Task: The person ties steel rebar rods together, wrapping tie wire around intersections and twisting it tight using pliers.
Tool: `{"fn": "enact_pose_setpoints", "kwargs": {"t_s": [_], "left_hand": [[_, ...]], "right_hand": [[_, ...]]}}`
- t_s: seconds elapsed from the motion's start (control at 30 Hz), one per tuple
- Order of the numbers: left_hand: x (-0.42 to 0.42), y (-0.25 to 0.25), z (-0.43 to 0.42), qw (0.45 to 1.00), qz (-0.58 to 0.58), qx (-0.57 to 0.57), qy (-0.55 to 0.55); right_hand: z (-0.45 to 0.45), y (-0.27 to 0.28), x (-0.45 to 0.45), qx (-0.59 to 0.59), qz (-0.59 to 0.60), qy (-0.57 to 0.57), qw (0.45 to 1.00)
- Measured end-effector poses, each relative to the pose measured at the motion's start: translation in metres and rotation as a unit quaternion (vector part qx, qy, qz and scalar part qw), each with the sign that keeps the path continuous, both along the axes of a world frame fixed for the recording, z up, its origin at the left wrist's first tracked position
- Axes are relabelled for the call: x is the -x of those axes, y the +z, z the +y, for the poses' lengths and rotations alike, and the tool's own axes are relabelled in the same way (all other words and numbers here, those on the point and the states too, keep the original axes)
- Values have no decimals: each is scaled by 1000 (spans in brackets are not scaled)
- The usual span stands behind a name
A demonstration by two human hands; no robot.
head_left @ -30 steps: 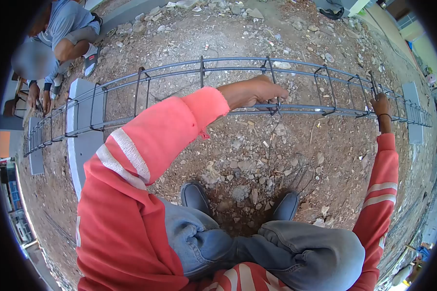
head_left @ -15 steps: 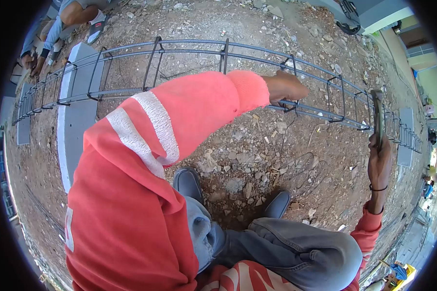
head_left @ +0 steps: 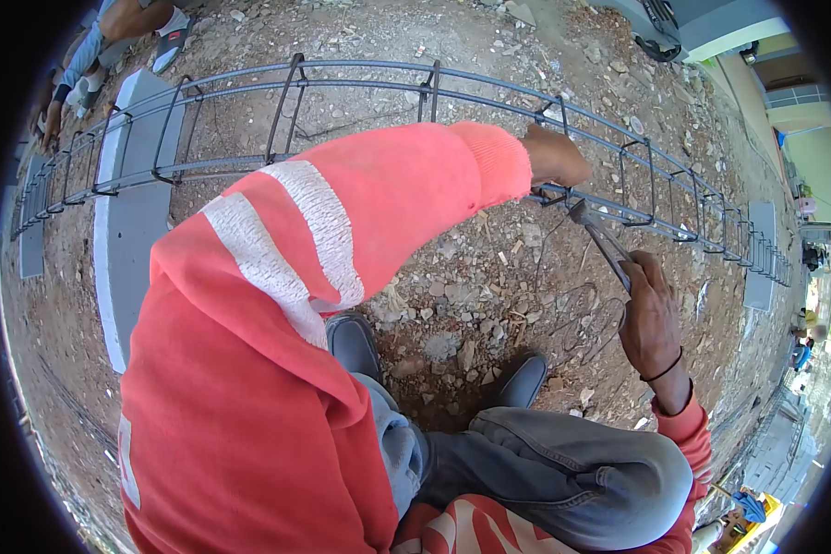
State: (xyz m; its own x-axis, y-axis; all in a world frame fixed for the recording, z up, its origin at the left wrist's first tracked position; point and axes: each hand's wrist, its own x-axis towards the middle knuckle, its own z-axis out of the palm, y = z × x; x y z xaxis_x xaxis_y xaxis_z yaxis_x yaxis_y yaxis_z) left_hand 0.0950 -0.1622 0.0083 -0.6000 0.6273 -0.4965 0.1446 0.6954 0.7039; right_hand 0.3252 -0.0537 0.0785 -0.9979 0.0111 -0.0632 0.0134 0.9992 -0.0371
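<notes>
A long rebar cage of straight bars and square stirrups spans the view from left to right. My left hand reaches over it, curled closed at a stirrup joint near the lower bars. Its fingertips are hidden, so what they grip does not show. My right hand is wrapped around the handles of metal pincers. The head of the pincers is at the lower bar, just below my left hand; whether it touches the bar or wire there I cannot tell.
Grey blocks support the cage at the left, with another block at the right. Another person's hand is by the cage's far left end. Rubble covers the ground, and loose thin wire lies near my shoes.
My right hand has swung the pincers left and inward, from upright beside the cage to the joint by my left hand. My left hand stays at about the same stirrup.
</notes>
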Motion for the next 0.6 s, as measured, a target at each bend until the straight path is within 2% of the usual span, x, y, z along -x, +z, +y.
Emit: {"fn": "enact_pose_setpoints", "kwargs": {"t_s": [0.07, 0.17, 0.23, 0.3, 0.37, 0.43, 0.5, 0.57, 0.6], "left_hand": [[0, 0, 0, 1000, -1, -5, -13], [-2, -3, 4, 999, 27, 19, 31], [0, -3, 4, 1000, -4, 17, 17], [-2, 1, 3, 1000, 8, 27, 14], [-4, 8, -1, 999, 29, 39, 13], [-1, 17, -10, 999, -23, -1, -48], [1, 8, -4, 999, -1, 7, -44], [1, 0, -1, 999, 19, 17, -39], [1, 0, -2, 999, -2, 15, -43]], "right_hand": [[-1, -2, 1, -12, 4, 8, 1000], [-1, -4, 3, -22, 8, 19, 1000], [-2, -2, 5, -20, 8, 19, 1000], [-6, 1, 7, -40, -91, -38, 994], [-9, -6, 3, -38, -76, -33, 996], [-10, -22, -6, -37, -62, -30, 997], [-15, -41, -13, 109, -46, -70, 991], [-33, -53, -20, 133, -40, -67, 988], [-39, -66, -23, 238, -13, -90, 967]]}}
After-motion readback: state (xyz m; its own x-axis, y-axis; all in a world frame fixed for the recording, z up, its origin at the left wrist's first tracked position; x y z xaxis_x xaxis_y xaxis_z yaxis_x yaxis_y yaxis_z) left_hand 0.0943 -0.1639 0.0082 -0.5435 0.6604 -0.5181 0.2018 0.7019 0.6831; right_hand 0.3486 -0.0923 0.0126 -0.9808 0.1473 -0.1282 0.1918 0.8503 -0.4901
